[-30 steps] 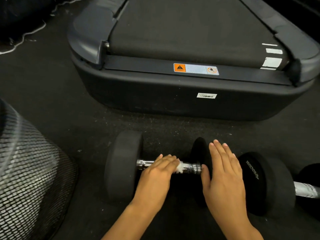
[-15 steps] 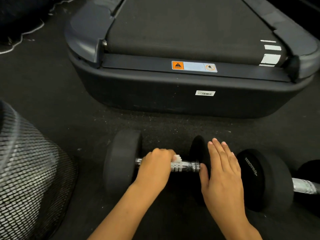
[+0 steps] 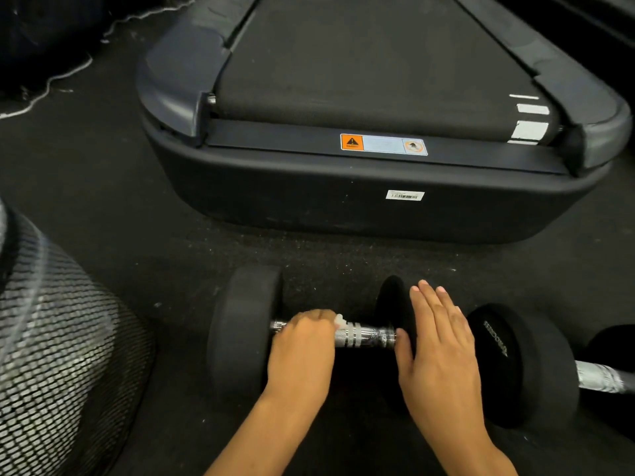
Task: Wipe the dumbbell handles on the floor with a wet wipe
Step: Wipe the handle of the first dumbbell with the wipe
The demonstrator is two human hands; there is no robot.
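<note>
A black dumbbell (image 3: pixel 242 331) lies on the dark floor in front of me, its chrome handle (image 3: pixel 364 335) running left to right. My left hand (image 3: pixel 302 352) is curled over the left part of that handle with a white wet wipe (image 3: pixel 339 320) bunched under the fingers; only a small tuft of the wipe shows. My right hand (image 3: pixel 436 348) lies flat with fingers together on the dumbbell's right head (image 3: pixel 391 304), holding nothing. A second black dumbbell (image 3: pixel 525 365) with a grey handle (image 3: pixel 604 377) sits just to the right.
The rear end of a treadmill (image 3: pixel 371 214) stands right behind the dumbbells. A black mesh bin (image 3: pixel 62 359) fills the lower left. A white cable (image 3: pixel 51 84) trails across the floor at the far left.
My left hand has slid left along the handle with the wipe and curled tighter, baring more chrome on the right. My right hand has stayed on the dumbbell head.
</note>
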